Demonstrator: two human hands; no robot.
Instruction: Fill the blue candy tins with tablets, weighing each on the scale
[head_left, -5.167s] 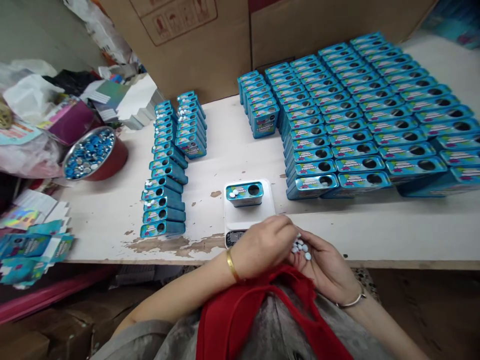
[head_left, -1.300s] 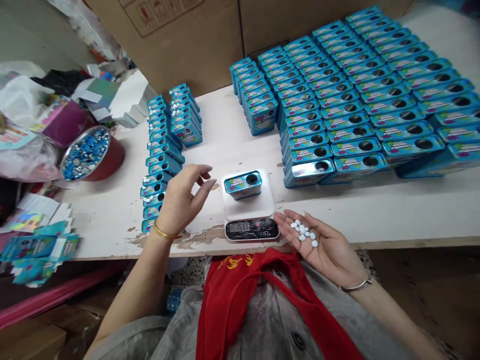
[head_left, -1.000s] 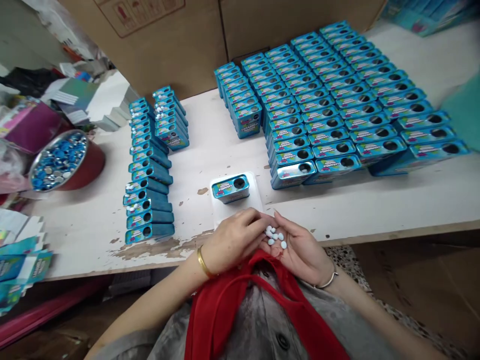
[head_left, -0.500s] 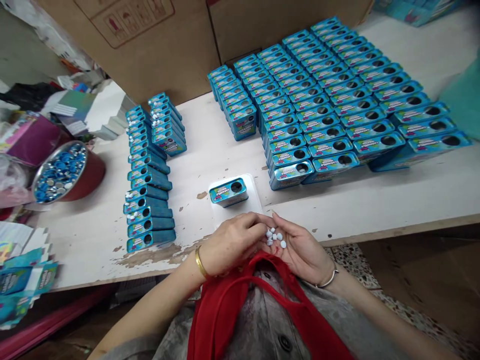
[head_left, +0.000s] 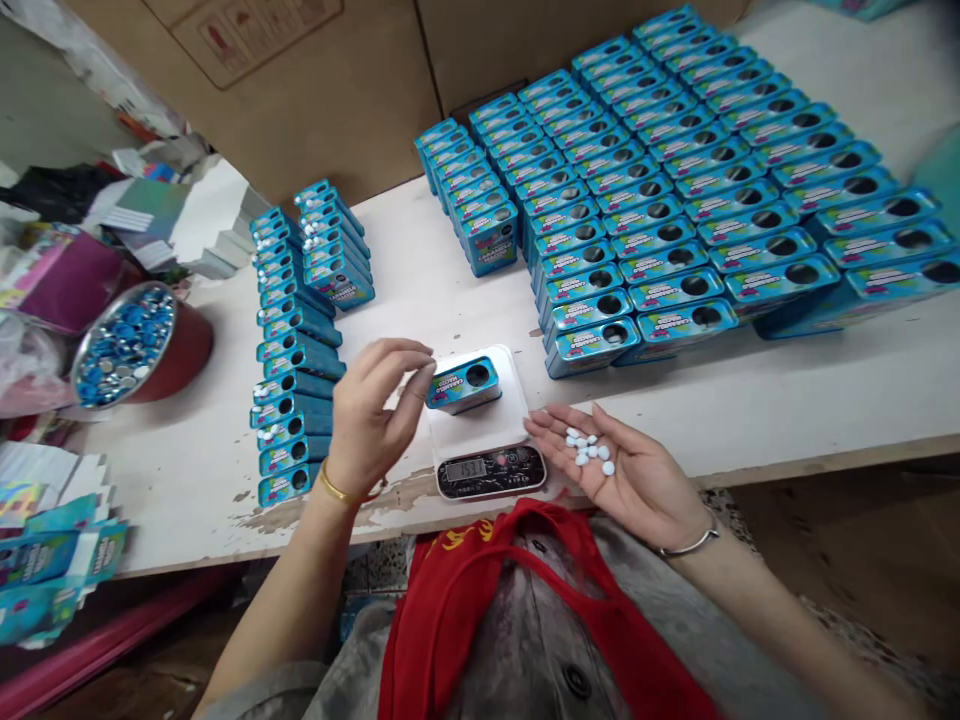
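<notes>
My left hand (head_left: pixel 386 400) is closed in a pinch at the left end of a blue candy tin (head_left: pixel 461 388). Whether it touches the tin, or has anything between its fingertips, I cannot make out. The tin stands upright, its round hole facing up, on a white digital scale (head_left: pixel 514 400) whose display (head_left: pixel 466 470) appears to read 153.7. My right hand (head_left: pixel 630 480) lies palm up to the right of the scale, fingers stretched out, holding several small white candies (head_left: pixel 592 452) in the palm.
Rows of open blue tins (head_left: pixel 667 265) cover the table's right side. Two shorter rows (head_left: pixel 300 330) stand at left, some with white candies on top. A red bowl (head_left: pixel 187 345) of blue-and-silver caps sits farther left. Cardboard boxes (head_left: pixel 315 90) wall the back.
My left hand has left the right palm and moved up and left to the tin. My right hand has shifted right with the candies, uncovering the scale's display.
</notes>
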